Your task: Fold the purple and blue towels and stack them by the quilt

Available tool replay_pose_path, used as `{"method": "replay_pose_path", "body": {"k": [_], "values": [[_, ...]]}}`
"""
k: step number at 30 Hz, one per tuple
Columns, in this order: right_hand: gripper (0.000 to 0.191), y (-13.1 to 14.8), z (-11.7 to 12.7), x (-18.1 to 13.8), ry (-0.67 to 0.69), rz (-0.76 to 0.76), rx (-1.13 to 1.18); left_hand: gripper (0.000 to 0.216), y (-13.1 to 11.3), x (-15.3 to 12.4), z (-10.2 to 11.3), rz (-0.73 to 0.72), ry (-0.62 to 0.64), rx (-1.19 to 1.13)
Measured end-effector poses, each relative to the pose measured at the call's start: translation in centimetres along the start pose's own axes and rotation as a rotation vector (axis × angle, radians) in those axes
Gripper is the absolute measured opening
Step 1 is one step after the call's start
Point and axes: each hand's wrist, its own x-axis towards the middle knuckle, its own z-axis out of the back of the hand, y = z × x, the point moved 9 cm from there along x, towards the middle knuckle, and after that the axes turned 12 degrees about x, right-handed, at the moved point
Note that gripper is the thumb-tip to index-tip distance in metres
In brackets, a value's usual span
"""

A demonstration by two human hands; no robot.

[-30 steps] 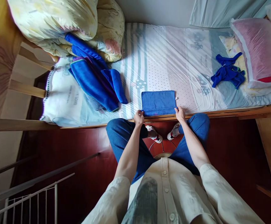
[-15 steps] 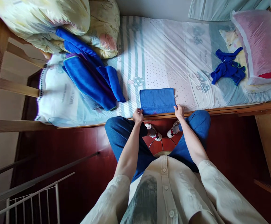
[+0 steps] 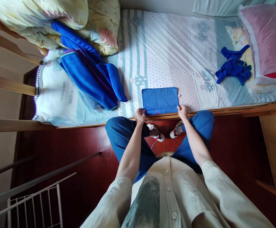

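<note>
The person's hands are apart, the left hand [image 3: 140, 116] and the right hand [image 3: 182, 111] each pinching a near corner of the blue towel [image 3: 160, 98], which lies flat at the near edge of the bed [image 3: 164, 50]. Larger blue cloths [image 3: 88, 77] lie to its left, and a crumpled blue cloth [image 3: 234, 70] rests near the pink pillow [image 3: 266, 41].

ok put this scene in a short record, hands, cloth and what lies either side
left hand: pinches blue cloth, near left corner
right hand: pinches its near right corner
blue cloth: lying flat at the near edge of the bed
left of cloth: blue fabric pile, beside yellow bedding
right of cloth: crumpled blue fabric, beside pink pillow
</note>
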Motion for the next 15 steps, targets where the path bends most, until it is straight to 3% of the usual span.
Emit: {"method": "replay_pose_path", "body": {"k": [5, 9, 12, 15], "values": [[0.022, 1.5, 1.1, -0.5, -0.033, 0.114, 0.017, 0.021, -1.3, -0.4, 1.2, -0.112, -0.033, 0.042], [0.033, 3.8, 2.1, -1.7, -0.068, 0.287, -0.04, 0.029, -4.0, -1.5, 1.5, -0.351, 0.012, 0.116], [0.035, 5.5, 1.2, -2.8, 0.044, 0.411, -0.055, 0.03, -5.4, -2.6, 0.3, -0.492, 0.122, 0.135], [0.034, 5.8, -0.2, -3.7, 0.184, 0.465, -0.07, 0.04, -5.4, -3.2, -0.7, -0.51, 0.189, 0.157]]}}
